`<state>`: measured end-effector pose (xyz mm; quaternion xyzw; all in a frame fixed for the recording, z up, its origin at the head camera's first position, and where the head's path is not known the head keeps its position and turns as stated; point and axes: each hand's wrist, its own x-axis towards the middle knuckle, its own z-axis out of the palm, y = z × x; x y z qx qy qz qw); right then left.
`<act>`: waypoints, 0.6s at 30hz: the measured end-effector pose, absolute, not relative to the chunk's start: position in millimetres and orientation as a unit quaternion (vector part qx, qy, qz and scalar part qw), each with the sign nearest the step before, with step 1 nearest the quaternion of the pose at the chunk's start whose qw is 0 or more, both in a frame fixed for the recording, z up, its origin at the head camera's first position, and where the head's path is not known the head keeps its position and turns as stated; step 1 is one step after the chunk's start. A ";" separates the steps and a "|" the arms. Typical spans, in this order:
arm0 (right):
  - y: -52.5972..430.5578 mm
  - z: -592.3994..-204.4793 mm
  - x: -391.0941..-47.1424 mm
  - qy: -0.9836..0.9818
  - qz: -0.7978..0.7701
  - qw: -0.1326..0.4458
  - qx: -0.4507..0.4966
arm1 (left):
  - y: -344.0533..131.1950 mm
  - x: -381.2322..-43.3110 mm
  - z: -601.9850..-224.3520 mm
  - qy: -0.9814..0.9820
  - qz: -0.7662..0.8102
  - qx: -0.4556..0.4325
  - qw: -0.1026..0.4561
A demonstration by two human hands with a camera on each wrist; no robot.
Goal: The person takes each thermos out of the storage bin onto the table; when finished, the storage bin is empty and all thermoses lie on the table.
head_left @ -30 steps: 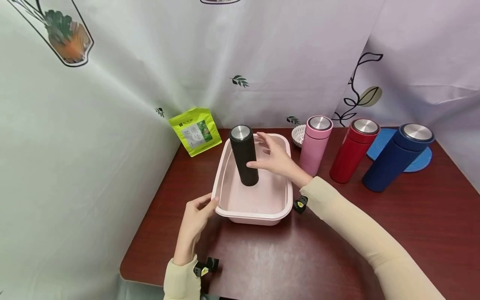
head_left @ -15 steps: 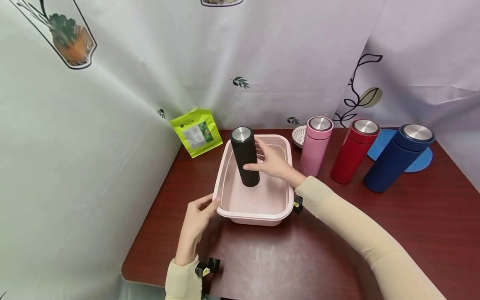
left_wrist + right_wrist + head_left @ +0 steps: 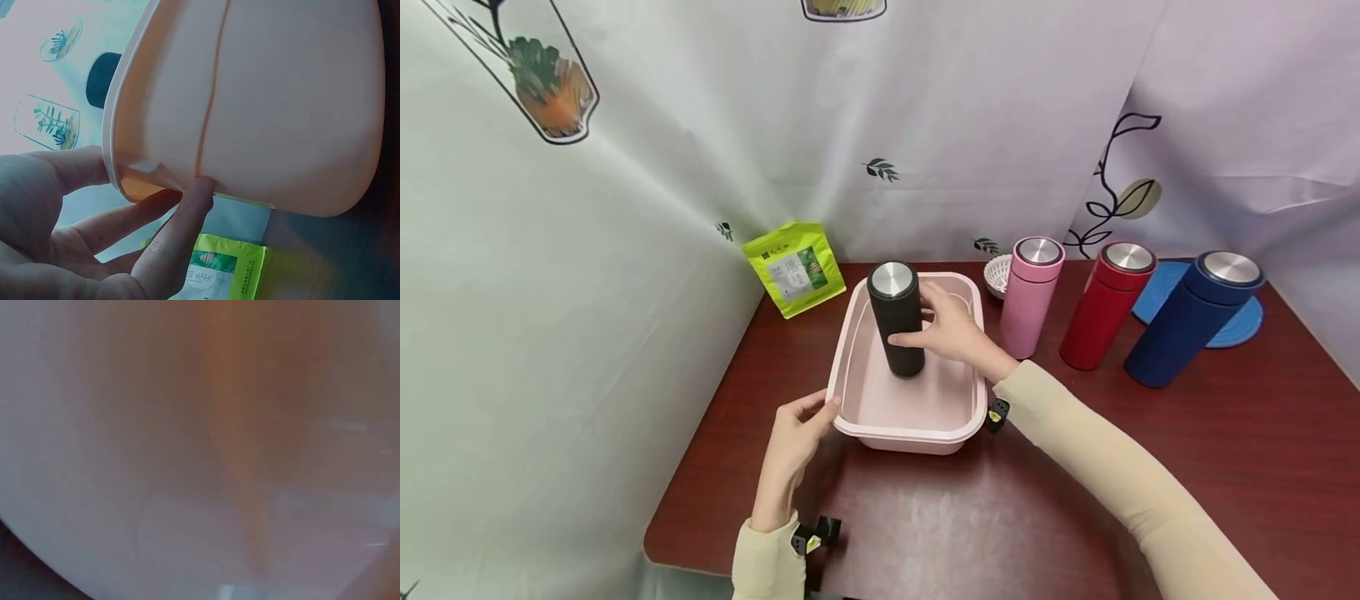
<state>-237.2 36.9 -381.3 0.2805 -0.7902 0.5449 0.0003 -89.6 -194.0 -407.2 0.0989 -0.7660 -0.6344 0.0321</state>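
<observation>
A black thermos bottle (image 3: 898, 325) with a silver lid top stands inside a pale pink plastic basin (image 3: 917, 432). My right hand (image 3: 951, 329) reaches over the basin's right side and grips the bottle, thumb in front and fingers round its right and far side. At the basin's front left corner, my left hand (image 3: 796, 433) pinches the rim. The left wrist view shows that hand (image 3: 144, 244) with a thumb and fingers at the edge of the basin (image 3: 287, 106). Only a blurred pale basin wall (image 3: 125, 456) fills most of the right wrist view.
Right of the basin stand a pink thermos (image 3: 1032, 300), a red thermos (image 3: 1105, 308) and a blue thermos (image 3: 1191, 321). Behind them are a white woven basket (image 3: 996, 275) and a blue round mat (image 3: 1236, 327). A lime-green packet (image 3: 795, 271) leans at the back left of the table (image 3: 700, 483).
My right hand has moved onto the black thermos and its fingers have come round it. The bottle's top has shifted slightly right. My left hand keeps its hold on the basin's rim.
</observation>
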 end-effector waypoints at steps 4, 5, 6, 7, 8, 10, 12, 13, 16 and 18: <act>44.1 -368.4 -230.6 -0.795 0.537 0.018 0.282 | -195.3 -90.1 -408.1 -0.762 -0.639 0.100 0.030; 46.8 -365.0 -229.2 -0.794 0.538 0.020 0.281 | -195.3 -90.4 -408.2 -0.761 -0.640 0.101 0.029; 49.4 -361.7 -227.7 -0.795 0.539 0.022 0.278 | -195.3 -90.6 -408.2 -0.759 -0.642 0.102 0.029; 52.2 -358.4 -226.3 -0.795 0.540 0.024 0.275 | -195.4 -90.9 -408.2 -0.759 -0.643 0.103 0.030; 54.9 -355.4 -224.7 -0.795 0.542 0.025 0.271 | -195.5 -91.1 -408.2 -0.757 -0.645 0.103 0.030; 60.6 -350.3 -220.7 -0.794 0.548 0.025 0.261 | -195.6 -91.3 -408.2 -0.755 -0.646 0.104 0.031; 66.1 -345.8 -216.3 -0.796 0.550 0.027 0.252 | -195.6 -91.3 -408.0 -0.754 -0.648 0.102 0.032; 68.7 -343.9 -213.9 -0.797 0.549 0.031 0.248 | -195.6 -91.3 -408.0 -0.754 -0.648 0.101 0.032; 76.4 -339.6 -206.9 -0.801 0.546 0.048 0.239 | -195.2 -91.2 -408.5 -0.754 -0.649 0.099 0.032; 80.8 -337.5 -202.5 -0.801 0.547 0.062 0.235 | -194.7 -91.1 -409.0 -0.755 -0.648 0.097 0.033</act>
